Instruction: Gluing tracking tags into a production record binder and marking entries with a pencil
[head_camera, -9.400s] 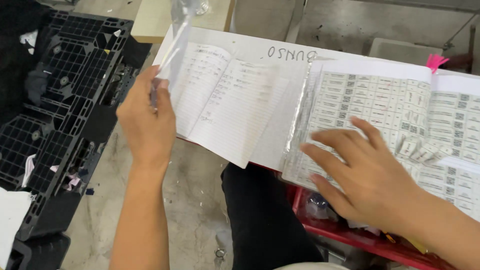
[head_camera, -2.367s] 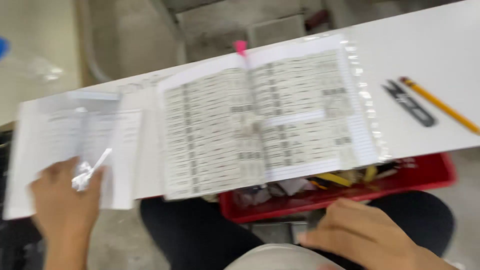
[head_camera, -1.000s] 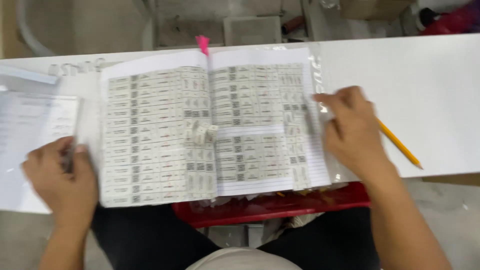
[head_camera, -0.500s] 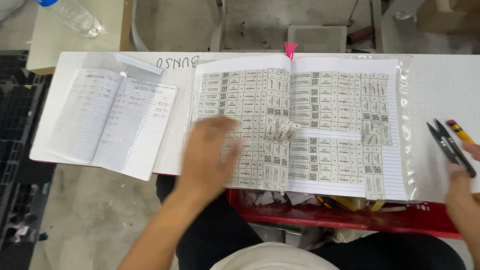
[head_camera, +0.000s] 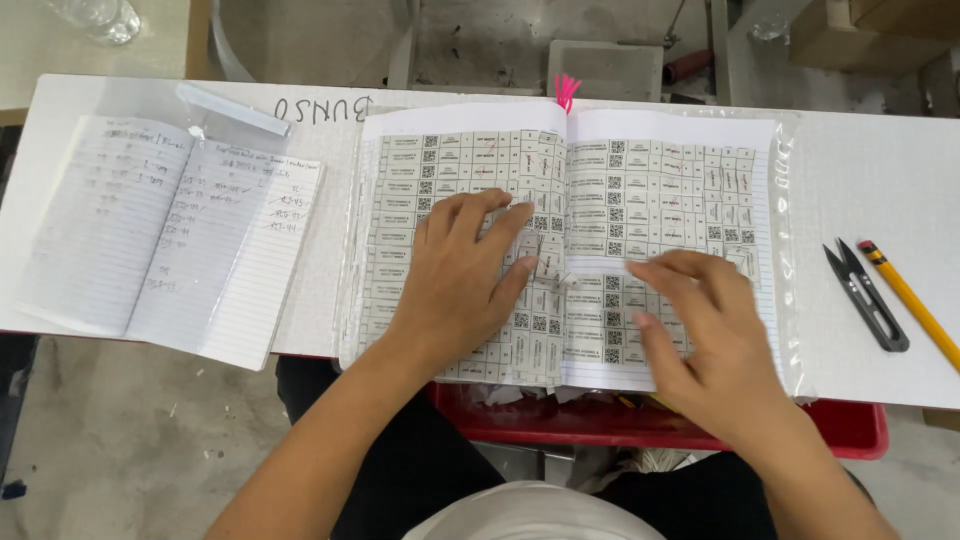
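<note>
Pressing flat with spread fingers, the left hand (head_camera: 462, 275) holds the label-covered book (head_camera: 565, 240) at frame centre, while the right hand (head_camera: 700, 330), away from the snips (head_camera: 866, 295) since half a second ago, rests loosely curled on its right page.

Bare white tabletop (head_camera: 820, 180) right of the label-covered open book (head_camera: 570, 250) is open; black thread snips (head_camera: 866, 296) and yellow pencil (head_camera: 908, 292) block farther right

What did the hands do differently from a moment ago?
The right hand left the black snips at the table's edge and now rests flat on the label book's right page. The left hand stayed on the left page. Lined notebook, snips and pencil kept their places.
</note>
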